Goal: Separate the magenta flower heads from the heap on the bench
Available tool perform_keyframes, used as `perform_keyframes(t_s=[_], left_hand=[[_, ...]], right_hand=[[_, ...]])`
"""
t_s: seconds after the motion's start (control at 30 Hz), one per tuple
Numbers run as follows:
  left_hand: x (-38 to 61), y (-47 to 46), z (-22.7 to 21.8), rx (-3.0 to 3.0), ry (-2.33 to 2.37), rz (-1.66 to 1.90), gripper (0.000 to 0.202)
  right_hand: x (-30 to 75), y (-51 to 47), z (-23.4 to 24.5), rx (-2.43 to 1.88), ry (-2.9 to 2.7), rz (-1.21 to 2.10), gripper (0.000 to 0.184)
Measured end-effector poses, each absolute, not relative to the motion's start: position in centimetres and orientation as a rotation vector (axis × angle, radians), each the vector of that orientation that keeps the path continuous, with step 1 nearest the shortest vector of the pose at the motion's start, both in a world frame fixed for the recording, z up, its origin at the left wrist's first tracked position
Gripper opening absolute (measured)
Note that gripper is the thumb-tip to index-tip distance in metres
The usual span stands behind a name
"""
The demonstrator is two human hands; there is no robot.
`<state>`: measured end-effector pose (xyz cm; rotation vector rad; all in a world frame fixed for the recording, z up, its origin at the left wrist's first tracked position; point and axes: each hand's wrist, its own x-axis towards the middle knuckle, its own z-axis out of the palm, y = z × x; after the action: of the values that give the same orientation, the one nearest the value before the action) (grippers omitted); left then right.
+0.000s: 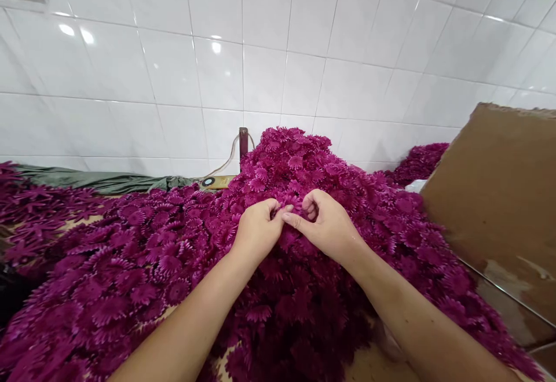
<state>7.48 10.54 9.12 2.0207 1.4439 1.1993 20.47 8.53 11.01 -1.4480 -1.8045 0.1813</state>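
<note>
A single magenta artificial-looking flower with fringed petals is held up at the middle of the scene, just above the near face of a tall heap of matching magenta flowers. Its near edge is pinched between the thumb and curled fingers of the left hand. The right hand is half curled, with its thumb stretched across to the left thumb and its fingers bent at the flower's right side; whether the flower is gripped by it as well cannot be told. Both forearms are extended from the near edge, and both hands are surrounded by blooms.

The left side is covered by a lower spread of flowers, between which patches of a tan surface are shown. At the far left, a dull green cloth is laid along a white tiled wall. A dark reddish-brown upright post is seen behind the heap, with a yellow object bearing a dark round spot just to its left. The right side is partly blocked by a large brown cardboard panel.
</note>
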Motion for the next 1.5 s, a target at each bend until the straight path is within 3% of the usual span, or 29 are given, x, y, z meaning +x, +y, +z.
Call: perform_keyframes(t_s=[0.17,0.37,0.73,0.97,1.1,1.27,1.5], left_hand=[[7.6,10.8,9.0,1.961,1.291,1.210,0.032],[6.9,10.4,9.1,1.918,1.079,1.214,0.025],[7.4,10.6,9.5,2.018,1.293,1.364,0.027],[5.2,8.2,9.9,2.055,1.324,1.379,0.024],[3.3,8.1,9.6,1.890,1.247,1.289,0.021],[5.0,8.5,10.2,1.762,1.036,1.274,0.016],[7.3,8.2,10.7,1.691,0.844,1.406,0.016]], right_hand=[[20.5,9.1,10.7,-1.265,-1.870,0.573,0.023],[20.9,9.7,10.9,-1.075,-1.518,0.978,0.026],[19.8,11.8,11.9,-1.148,-1.332,0.810,0.024],[24.8,14.2,14.1,-1.299,-1.036,0.487,0.020],[27.6,13.1,14.3,-1.290,-1.062,0.464,0.007],[24.5,10.5,13.0,-1.266,-1.424,0.731,0.024],[21.5,9.1,11.6,-1.136,-1.496,1.052,0.043]])
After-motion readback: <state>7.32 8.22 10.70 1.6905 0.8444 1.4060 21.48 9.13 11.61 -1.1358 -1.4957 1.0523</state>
